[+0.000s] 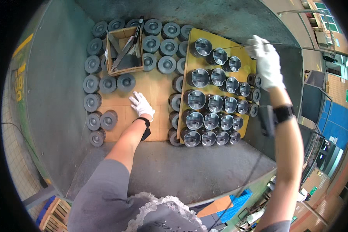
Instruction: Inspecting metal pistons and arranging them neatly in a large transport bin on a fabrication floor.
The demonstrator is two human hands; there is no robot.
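My left hand (143,105), in a white glove, reaches over the brown cardboard sheet (156,127) with its fingers apart, holding nothing. At the upper right, my white-gloved right hand (265,62) is raised, its fingers closed on a thin metal rod (237,46). The rod stretches left over a yellow board (199,33) and pokes out a little on the right. Rows of shiny engine pistons (196,99) stand on the board, hollow side up. Grey pistons (126,82) with round crowns upward stand on the cardboard around my left hand. Others show partly beneath the board.
A small open wooden box (123,71) with flat metal bars and a black-handled tool sits among the far-left pistons. Tall grey metal walls (62,77) enclose the bin on several sides. A blue crate (236,205) lies outside the near edge.
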